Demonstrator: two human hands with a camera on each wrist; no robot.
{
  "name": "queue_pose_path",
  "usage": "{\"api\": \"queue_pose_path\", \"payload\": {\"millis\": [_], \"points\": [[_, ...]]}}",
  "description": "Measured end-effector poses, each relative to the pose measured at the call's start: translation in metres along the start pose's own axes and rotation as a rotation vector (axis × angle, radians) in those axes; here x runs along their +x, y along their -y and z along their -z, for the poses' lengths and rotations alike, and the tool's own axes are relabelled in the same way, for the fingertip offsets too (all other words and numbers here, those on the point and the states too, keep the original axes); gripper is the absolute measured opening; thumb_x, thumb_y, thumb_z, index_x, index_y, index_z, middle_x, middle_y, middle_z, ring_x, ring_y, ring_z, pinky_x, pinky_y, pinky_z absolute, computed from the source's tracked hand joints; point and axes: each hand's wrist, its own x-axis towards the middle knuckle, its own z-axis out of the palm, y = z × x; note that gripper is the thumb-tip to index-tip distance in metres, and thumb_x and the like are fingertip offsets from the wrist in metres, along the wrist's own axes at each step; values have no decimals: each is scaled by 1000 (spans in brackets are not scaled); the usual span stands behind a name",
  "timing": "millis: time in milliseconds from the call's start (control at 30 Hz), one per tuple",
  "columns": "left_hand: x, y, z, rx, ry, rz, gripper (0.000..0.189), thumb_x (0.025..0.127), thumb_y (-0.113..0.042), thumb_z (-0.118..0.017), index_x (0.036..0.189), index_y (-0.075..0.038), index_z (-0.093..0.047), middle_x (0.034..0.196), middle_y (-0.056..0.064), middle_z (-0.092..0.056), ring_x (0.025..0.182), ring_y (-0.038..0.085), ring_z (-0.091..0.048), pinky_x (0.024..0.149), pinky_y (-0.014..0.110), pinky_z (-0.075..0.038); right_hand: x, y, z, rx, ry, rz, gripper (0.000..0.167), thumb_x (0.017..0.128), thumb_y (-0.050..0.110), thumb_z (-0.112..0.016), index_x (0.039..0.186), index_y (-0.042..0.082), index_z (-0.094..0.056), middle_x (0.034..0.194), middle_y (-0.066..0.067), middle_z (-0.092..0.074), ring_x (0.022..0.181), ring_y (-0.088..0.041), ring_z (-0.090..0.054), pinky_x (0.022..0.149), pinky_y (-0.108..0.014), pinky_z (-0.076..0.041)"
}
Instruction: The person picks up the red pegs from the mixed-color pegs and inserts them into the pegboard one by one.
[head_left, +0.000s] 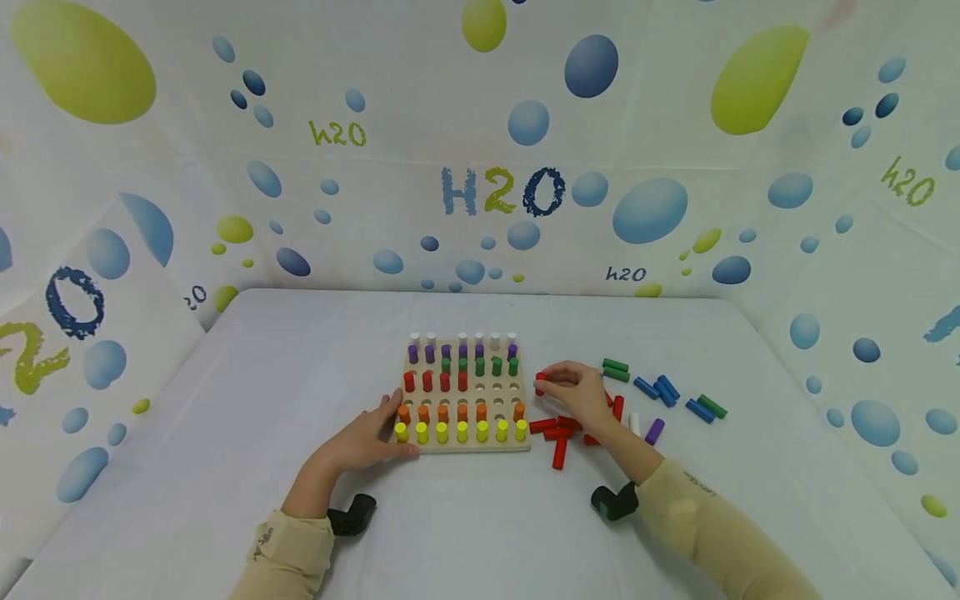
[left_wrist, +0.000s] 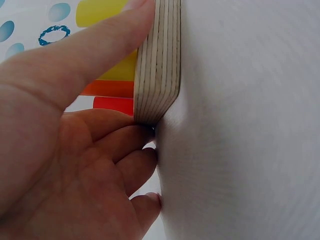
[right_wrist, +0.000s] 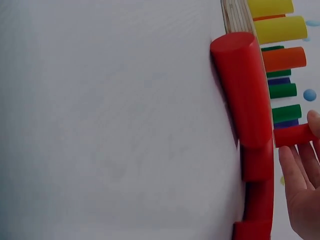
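Note:
A wooden pegboard (head_left: 480, 447) stands on the table with rows of white, purple, green, red, orange and yellow pegs in its holes. My left hand (head_left: 367, 437) grips its front left corner, thumb along the front edge and fingers at the left side; the left wrist view shows the layered board edge (left_wrist: 159, 65) close up. Just right of the board, my right hand (head_left: 581, 396) pinches a red peg (head_left: 540, 383) between thumb and fingers, upright and off the table. Bare holes show in the red row and other rows.
Loose red pegs (head_left: 559, 453) lie right of the board, partly under the right forearm. Farther right are green pegs (head_left: 617, 374), blue pegs (head_left: 666, 390), a white peg (head_left: 635, 424) and a purple peg (head_left: 655, 431). A patterned cloth (head_left: 405, 225) hangs behind the table.

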Motion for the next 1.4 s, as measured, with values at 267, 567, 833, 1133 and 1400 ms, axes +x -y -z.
{"api": "queue_pose_path", "payload": {"millis": [267, 567, 833, 1133, 1400], "points": [[1, 1, -1, -7, -2, -3, 102, 73, -47, -72, 146, -3, -14, 147, 27, -13, 135, 42, -11, 107, 56, -5, 2, 8, -11, 13, 21, -4, 24, 81, 13, -71, 102, 4, -64, 99, -10, -66, 92, -21, -63, 82, -29, -51], [1, 2, 0, -8, -2, 5, 103, 73, -48, -71, 146, -4, -14, 147, 27, -13, 134, 44, -10, 106, 57, -6, 5, 12, -26, 44, 32, 48, 23, 80, 14, -72, 98, 2, -65, 96, -10, -66, 88, -21, -64, 81, -29, -52], [4, 4, -2, -12, -2, -2, 103, 72, -49, -71, 146, -5, -14, 147, 26, -13, 135, 43, -11, 107, 56, -5, 7, 17, -39, 77, 45, 31, 22, 79, 12, -72, 98, 2, -65, 95, -9, -66, 86, -20, -63, 79, -28, -52], [3, 4, -2, -8, -9, 5, 103, 72, -49, -72, 146, -5, -15, 147, 26, -14, 134, 44, -11, 106, 57, -6, 10, 20, -52, 86, 70, 23, 22, 78, 14, -73, 95, 4, -65, 93, -7, -67, 84, -19, -64, 79, -28, -52], [3, 4, -3, -6, -13, 12, 104, 71, -50, -72, 146, -6, -15, 147, 25, -14, 134, 44, -12, 106, 58, -6, 14, 23, -58, 72, 91, 36, 19, 79, 11, -72, 94, 3, -64, 92, -8, -66, 84, -19, -64, 77, -28, -53]]}}
